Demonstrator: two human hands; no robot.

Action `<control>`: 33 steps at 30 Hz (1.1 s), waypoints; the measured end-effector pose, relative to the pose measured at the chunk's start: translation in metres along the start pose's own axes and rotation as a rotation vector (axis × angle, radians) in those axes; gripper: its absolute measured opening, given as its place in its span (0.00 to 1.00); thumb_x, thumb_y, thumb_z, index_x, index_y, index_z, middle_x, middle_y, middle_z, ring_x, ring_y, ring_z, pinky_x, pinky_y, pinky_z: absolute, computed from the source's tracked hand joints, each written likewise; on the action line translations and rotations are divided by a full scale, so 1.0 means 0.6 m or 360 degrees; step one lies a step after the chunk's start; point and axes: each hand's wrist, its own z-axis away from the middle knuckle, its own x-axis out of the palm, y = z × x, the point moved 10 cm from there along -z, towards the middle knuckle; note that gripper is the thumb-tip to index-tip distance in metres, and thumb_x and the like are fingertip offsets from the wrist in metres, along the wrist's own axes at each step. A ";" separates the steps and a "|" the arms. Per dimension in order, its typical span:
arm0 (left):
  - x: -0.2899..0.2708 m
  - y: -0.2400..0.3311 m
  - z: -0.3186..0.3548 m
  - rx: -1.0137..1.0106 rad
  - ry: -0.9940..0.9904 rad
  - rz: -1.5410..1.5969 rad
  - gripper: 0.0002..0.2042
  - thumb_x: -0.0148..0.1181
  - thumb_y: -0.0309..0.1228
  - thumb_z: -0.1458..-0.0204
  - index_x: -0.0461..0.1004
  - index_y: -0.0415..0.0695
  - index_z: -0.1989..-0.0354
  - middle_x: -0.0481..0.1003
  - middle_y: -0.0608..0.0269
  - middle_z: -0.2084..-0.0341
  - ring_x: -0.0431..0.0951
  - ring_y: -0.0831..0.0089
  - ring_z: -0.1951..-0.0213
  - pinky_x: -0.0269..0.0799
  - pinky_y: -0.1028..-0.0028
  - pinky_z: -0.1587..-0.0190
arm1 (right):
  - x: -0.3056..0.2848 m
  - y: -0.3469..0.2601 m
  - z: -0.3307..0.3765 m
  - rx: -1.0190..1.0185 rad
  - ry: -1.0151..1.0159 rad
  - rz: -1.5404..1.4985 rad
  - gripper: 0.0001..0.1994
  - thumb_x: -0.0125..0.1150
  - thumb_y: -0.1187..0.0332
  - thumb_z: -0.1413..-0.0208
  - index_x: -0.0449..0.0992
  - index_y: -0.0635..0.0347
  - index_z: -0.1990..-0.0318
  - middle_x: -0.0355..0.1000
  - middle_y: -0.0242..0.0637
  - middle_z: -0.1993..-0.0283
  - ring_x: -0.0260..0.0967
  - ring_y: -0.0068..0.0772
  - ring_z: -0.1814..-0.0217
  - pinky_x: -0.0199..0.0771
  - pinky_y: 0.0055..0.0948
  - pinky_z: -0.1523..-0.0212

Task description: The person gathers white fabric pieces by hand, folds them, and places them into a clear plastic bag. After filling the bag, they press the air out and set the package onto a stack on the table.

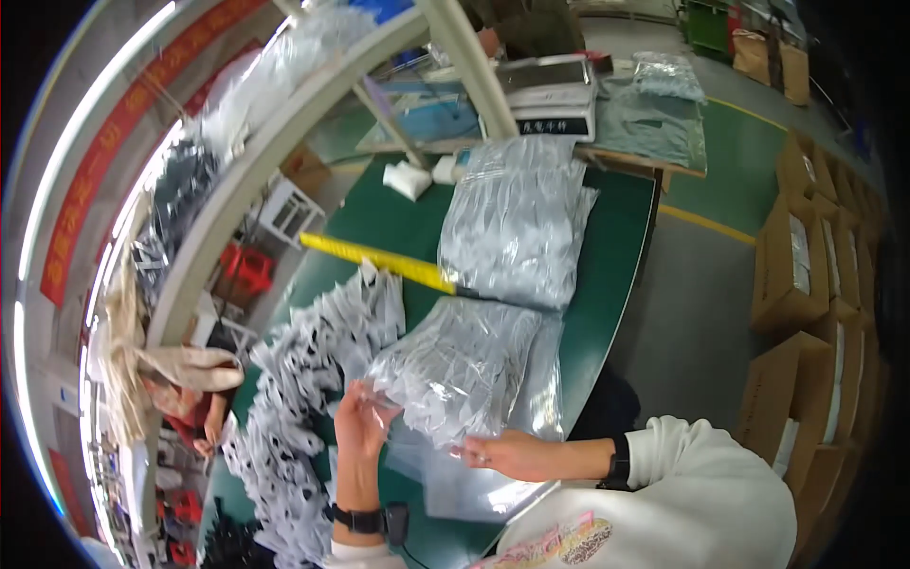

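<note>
- While both hands work at the near end of a filled clear bag (464, 356), we see the left hand (361, 422) gripping its left corner and the right hand (507, 453) pinching the film at the right.
- This two-cornered grip probably keeps the mouth of the bag from sagging and its pale grey pieces from sliding out.
- The bag lies in front of the wearer, over flat clear sleeves (469, 488), perhaps stacked there for easy reach.
- Left of it, a long heap of grey-and-black pieces (294, 403) lies within the left hand's reach.
- Beyond, we find a plump packed bag (512, 223) and a yellow strip (379, 258), seemingly set back to leave working room on the green table (616, 247).
- Farther out, cardboard boxes (791, 270) stand at right; at left, a co-worker's hand (204, 445) shows.
</note>
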 end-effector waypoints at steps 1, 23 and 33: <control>0.020 0.019 0.002 0.0071 -0.0044 0.0017 0.03 0.52 0.31 0.43 0.69 0.49 0.69 0.70 0.73 0.75 0.72 0.73 0.70 0.75 0.59 0.65 | 0.032 -0.051 0.021 -0.0172 -0.0167 0.0283 0.14 0.46 0.59 0.32 0.70 0.63 0.56 0.65 0.41 0.37 0.61 0.34 0.36 0.65 0.31 0.43; 0.666 0.075 -0.093 0.0805 -0.1040 -0.0400 0.20 0.45 0.40 0.39 0.66 0.43 0.41 0.71 0.52 0.46 0.73 0.63 0.47 0.68 0.60 0.46 | 0.129 -0.783 0.508 -0.1535 -0.0224 0.2152 0.13 0.55 0.69 0.39 0.76 0.63 0.77 0.79 0.44 0.60 0.78 0.37 0.63 0.73 0.25 0.68; 0.870 -0.268 -0.457 0.0311 -0.0963 -0.0493 0.09 0.51 0.32 0.40 0.72 0.38 0.61 0.73 0.62 0.67 0.73 0.72 0.63 0.69 0.67 0.49 | -0.201 -0.971 0.614 -0.1583 0.1164 0.2525 0.11 0.54 0.72 0.44 0.76 0.66 0.77 0.75 0.42 0.76 0.73 0.29 0.75 0.72 0.28 0.71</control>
